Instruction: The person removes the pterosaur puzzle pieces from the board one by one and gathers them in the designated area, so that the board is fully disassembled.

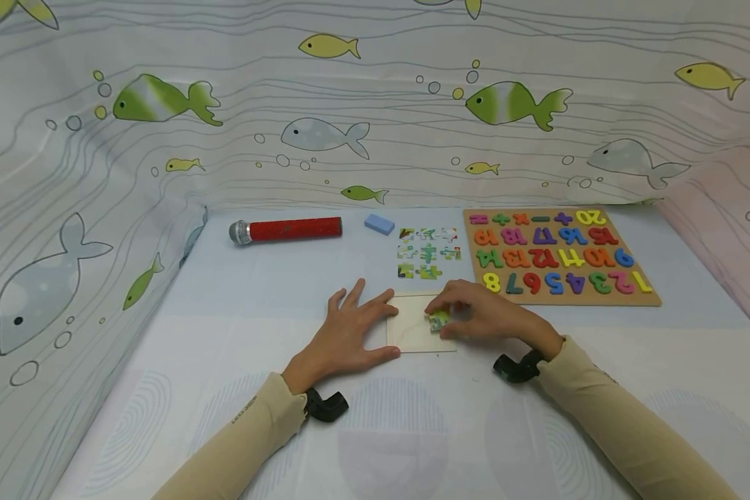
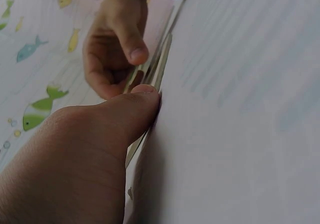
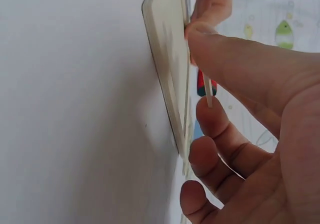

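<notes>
A shallow wooden puzzle frame point(image 1: 412, 332) with a pale bare base lies on the table. My left hand point(image 1: 353, 332) is spread along its left side, index fingertip at the upper corner and thumb at the lower one. In the left wrist view the left thumb point(image 2: 132, 109) presses against the frame's edge. Over the frame's right part, my right hand point(image 1: 484, 314) pinches a green jigsaw piece point(image 1: 438, 320) between thumb and fingers. The right wrist view shows this piece point(image 3: 207, 86) edge-on and tilted, close over the frame.
Several loose jigsaw pieces point(image 1: 428, 253) lie in rows behind the frame. To their right is a number board point(image 1: 562, 299) with coloured digits. A blue block point(image 1: 379, 223) and a red microphone point(image 1: 294, 229) lie further left. Fish-printed cloth point(image 1: 412, 160) rises behind the table.
</notes>
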